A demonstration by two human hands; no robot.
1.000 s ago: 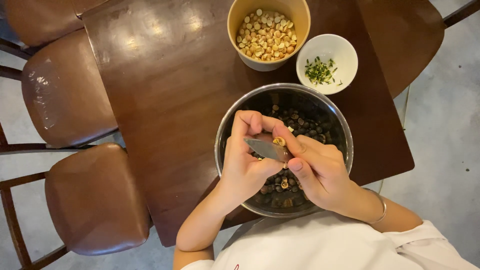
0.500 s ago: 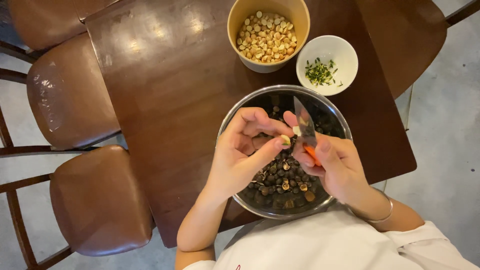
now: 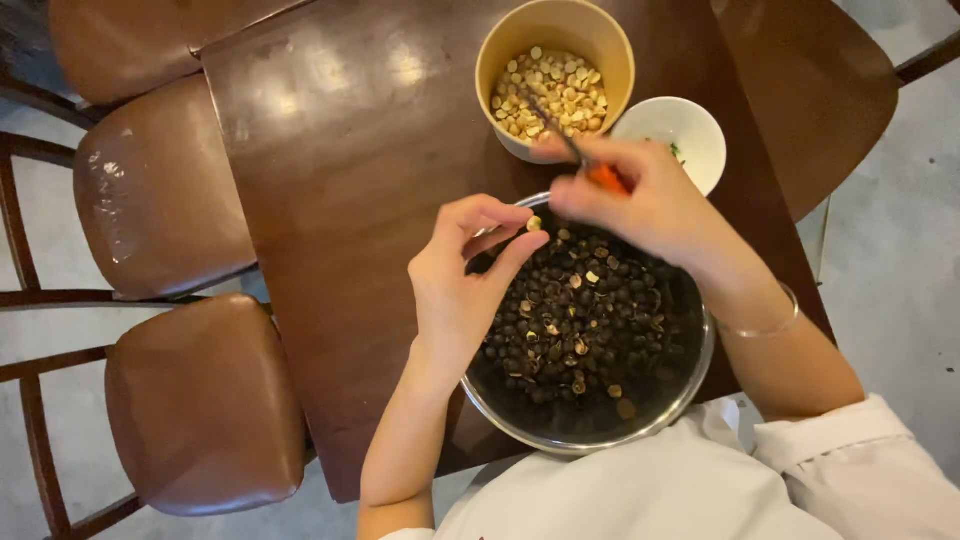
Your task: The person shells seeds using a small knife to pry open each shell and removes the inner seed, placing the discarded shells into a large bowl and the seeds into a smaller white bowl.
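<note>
Holding a small pale seed (image 3: 534, 223) between thumb and forefinger, the left hand (image 3: 462, 275) sits over the near-left rim of the steel bowl (image 3: 690, 385). The grip is a closed pinch; the seed sits at the very tips of the fingers, just above the bowl's rim, with the remaining fingers curled loosely above it.

Landmark: steel bowl, at the near edge of the tabletop (image 3: 340, 200), filled with dark round seeds (image 3: 590, 320) and a few pale broken pieces.

Right hand (image 3: 640, 205) is over the far rim of the steel bowl, closed around a small knife (image 3: 575, 150) with an orange handle. The blade points away from the steel bowl toward the tan bowl (image 3: 555, 35); it is blurred, so its exact tip position cannot be told, though it appears to lie over that bowl's near side. A thin bangle (image 3: 765, 325) circles the right wrist.

Tan bowl: just beyond the steel bowl, holding pale peeled kernels (image 3: 555, 90). White bowl (image 3: 690, 130): beyond the steel bowl to the right, partly covered by the right hand.

Brown padded chairs (image 3: 200, 400) stand well left of the steel bowl.
</note>
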